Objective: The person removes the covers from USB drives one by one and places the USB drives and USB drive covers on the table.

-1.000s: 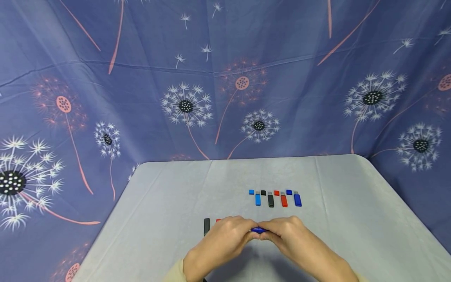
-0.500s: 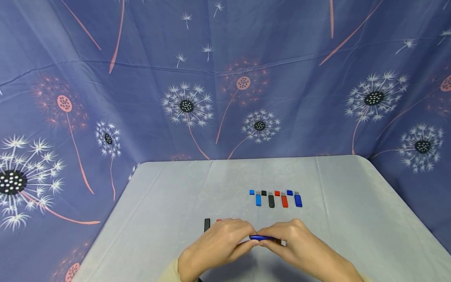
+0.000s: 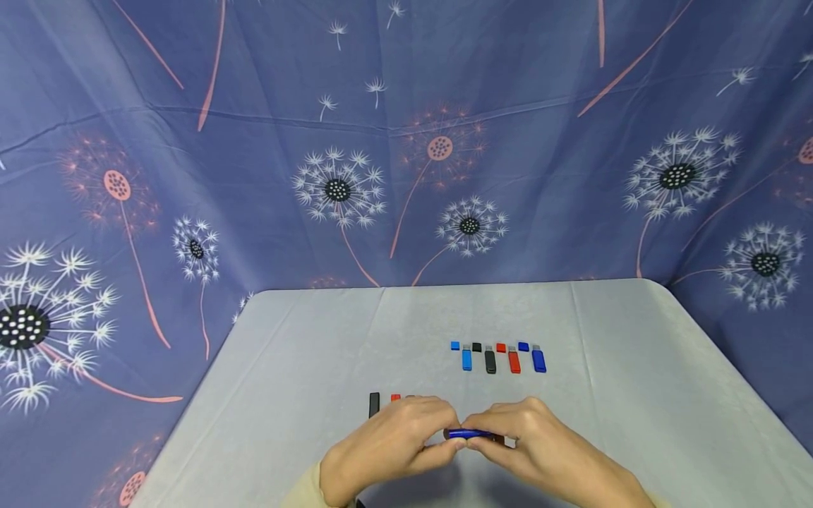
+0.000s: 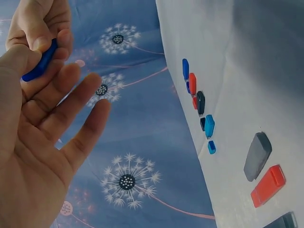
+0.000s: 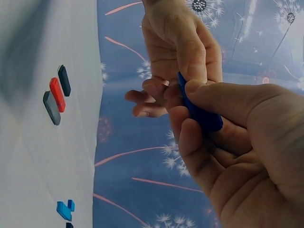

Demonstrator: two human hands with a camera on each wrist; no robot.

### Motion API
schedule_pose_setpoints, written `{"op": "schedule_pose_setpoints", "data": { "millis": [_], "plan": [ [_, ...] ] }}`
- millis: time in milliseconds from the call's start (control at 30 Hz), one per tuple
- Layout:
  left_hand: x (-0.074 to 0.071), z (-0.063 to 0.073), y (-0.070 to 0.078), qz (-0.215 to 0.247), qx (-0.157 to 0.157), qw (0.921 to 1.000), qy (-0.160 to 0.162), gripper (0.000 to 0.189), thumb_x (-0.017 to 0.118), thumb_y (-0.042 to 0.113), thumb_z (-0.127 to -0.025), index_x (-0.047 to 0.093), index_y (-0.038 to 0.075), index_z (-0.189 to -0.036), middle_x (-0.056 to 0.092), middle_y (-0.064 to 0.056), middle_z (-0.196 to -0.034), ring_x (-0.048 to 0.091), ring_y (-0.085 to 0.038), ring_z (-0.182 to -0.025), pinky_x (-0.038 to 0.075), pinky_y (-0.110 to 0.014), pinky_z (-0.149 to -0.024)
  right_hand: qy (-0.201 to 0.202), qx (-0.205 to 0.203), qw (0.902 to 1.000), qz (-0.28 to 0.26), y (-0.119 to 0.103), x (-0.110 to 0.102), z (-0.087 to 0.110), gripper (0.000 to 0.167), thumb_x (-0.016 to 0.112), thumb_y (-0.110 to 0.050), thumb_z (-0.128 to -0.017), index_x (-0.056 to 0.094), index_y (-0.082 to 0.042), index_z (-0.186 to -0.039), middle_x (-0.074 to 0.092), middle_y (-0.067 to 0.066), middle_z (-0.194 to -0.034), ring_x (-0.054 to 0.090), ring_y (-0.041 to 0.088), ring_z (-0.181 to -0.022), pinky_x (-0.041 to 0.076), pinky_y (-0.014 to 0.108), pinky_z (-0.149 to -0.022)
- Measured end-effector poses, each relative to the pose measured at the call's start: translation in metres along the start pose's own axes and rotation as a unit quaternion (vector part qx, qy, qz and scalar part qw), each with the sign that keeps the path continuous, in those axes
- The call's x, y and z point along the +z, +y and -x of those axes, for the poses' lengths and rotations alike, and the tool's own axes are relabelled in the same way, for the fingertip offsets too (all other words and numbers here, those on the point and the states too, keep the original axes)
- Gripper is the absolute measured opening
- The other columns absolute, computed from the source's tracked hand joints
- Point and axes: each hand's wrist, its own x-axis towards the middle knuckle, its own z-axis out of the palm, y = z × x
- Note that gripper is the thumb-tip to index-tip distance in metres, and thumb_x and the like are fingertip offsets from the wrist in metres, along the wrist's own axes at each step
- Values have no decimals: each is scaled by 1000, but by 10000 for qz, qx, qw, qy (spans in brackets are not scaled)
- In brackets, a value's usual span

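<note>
Now, the held stick [image 3: 468,434]: it is hanging, blue and slim, directly between the two hands, above the near part of the counter [image 3: 305,353].
Its long axis: it is running crosswise, close to level from the head view, with one end pointing into each hand.
Left hand [image 3: 403,434]: thumb and forefinger are pinching the stick's left end; the other fingers are spreading loosely away.
Right hand [image 3: 530,434]: thumb and bent fingers are gripping the right end from the opposite side.
Nearer hand: neither, since both are touching it, the thumb tips lying just beside each other near its middle.
What is counting most, to my eye: the two grips are lining up along the stick's length.
Cap seam: fingers are covering too much; I cannot tell.
Far row: a light-blue stick [image 3: 466,360], black stick [image 3: 490,362], red stick [image 3: 514,362] and dark-blue stick [image 3: 538,360] are lying beyond the hands, plugs bare.
By the left hand: a closed black piece [image 3: 374,404] and red piece [image 3: 395,397] are lying on the counter.
</note>
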Motion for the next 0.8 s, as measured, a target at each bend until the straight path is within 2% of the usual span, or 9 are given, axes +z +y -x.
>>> {"op": "schedule_pose_setpoints", "data": {
  "millis": [167,400,567,700,800],
  "plan": [
    [0,0,1,244,-54,9997,-43,22,48,26,-111,54,20,-91,46,11,-74,38,5,-68,33,-3,-66,-48,163,9996,-234,-2,-1,1,23,69,-7,-98,76,-22,-114,75,-13,-96,62,-8,-77,49,9,-63],
    [-1,0,2,334,27,9994,90,20,50,23,-110,54,20,-90,46,11,-75,39,5,-70,34,-3,-66,-104,183,9990,-396,-4,-1,1,23,68,-7,-99,76,-21,-115,74,-12,-95,59,-7,-74,50,10,-61],
    [-2,0,2,471,121,9988,60,17,54,22,-109,63,20,-95,59,13,-83,49,8,-75,42,-2,-73,-102,171,9990,-406,-5,-2,4,24,68,-6,-99,76,-19,-116,76,-10,-99,65,-5,-80,52,11,-65],
    [-3,-1,2,247,144,9996,87,13,58,22,-107,69,20,-101,68,14,-90,56,8,-81,46,-4,-83,89,95,9999,-96,-4,-2,5,26,70,-4,-97,76,-18,-117,76,-10,-100,65,-6,-82,51,9,-67],
    [-3,-2,3,-163,141,9994,253,11,60,24,-106,70,20,-101,70,14,-91,60,8,-82,47,-5,-85,310,-81,9992,224,-3,-1,4,30,73,-1,-93,76,-18,-118,76,-10,-100,65,-5,-82,50,7,-69]
  ]
}}
